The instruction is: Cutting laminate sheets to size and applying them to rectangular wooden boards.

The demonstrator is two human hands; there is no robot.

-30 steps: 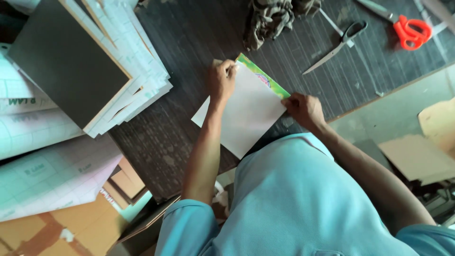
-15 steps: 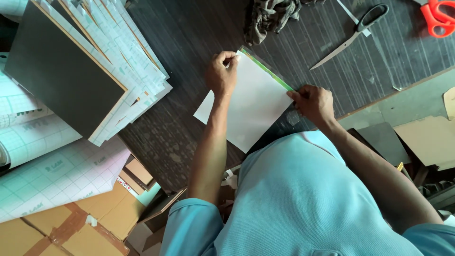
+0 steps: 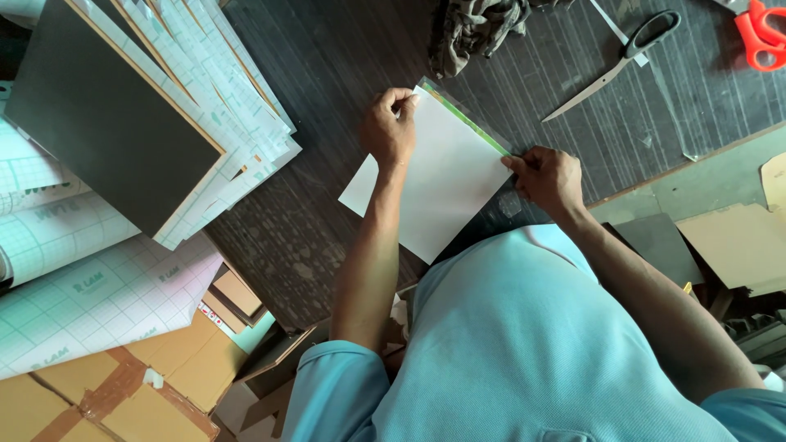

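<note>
Since the earlier frames, the black-handled scissors [image 3: 616,64] and the orange-handled scissors [image 3: 761,34] sit closer to the upper right corner of the frame, and the white sheet [image 3: 438,176] lies slightly more upright in the centre; both hands keep their hold on its upper edge.

The left hand [image 3: 390,129], at centre frame, has its fingers [image 3: 399,100] closed together on the upper left corner of the white sheet. The right hand [image 3: 550,178], right of centre, has its fingers [image 3: 517,162] pinched shut on the upper right corner of the same sheet, where a green strip [image 3: 465,119] runs along the edge under a clear film.

The white sheet lies flat on the dark woodgrain tabletop [image 3: 327,74], its lower corner near the person's light blue shirt [image 3: 524,344].

A dark board [image 3: 106,123] rests on a stack of gridded backing sheets [image 3: 237,115] at upper left. A crumpled patterned cloth [image 3: 475,29] lies at top centre. Cardboard pieces [image 3: 98,393] occupy the lower left corner
</note>
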